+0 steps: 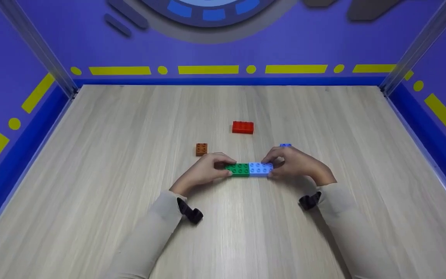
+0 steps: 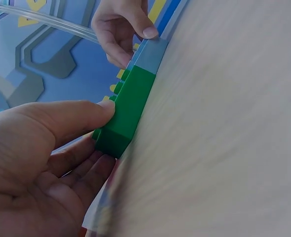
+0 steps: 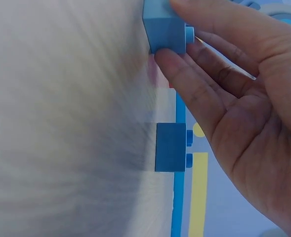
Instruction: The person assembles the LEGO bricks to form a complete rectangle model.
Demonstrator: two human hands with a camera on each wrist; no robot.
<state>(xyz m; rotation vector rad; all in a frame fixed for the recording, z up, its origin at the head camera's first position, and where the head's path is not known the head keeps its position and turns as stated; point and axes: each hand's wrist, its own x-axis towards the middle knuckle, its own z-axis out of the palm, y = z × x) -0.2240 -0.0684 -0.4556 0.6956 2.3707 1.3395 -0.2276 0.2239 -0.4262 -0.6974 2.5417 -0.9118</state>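
Pinching a green brick (image 1: 241, 170) with the left hand (image 1: 203, 170), a light blue brick (image 1: 259, 170) with the right hand (image 1: 298, 164); holding both end to end, touching, between them. Having a brown brick (image 1: 201, 149) beyond the left, a darker blue brick (image 1: 285, 145) beyond the right, a red brick (image 1: 242, 127) farther out.

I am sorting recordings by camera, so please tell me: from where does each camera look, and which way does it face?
Head: on the head, looking forward and down at the table; left hand, right hand and both sleeves show.
Left wrist: on that wrist, looking along the green brick toward the right hand; both hands show.
Right wrist: on that wrist, looking at the light blue brick and small blue brick; the right hand shows.
Shared: head and left wrist both show the green brick.
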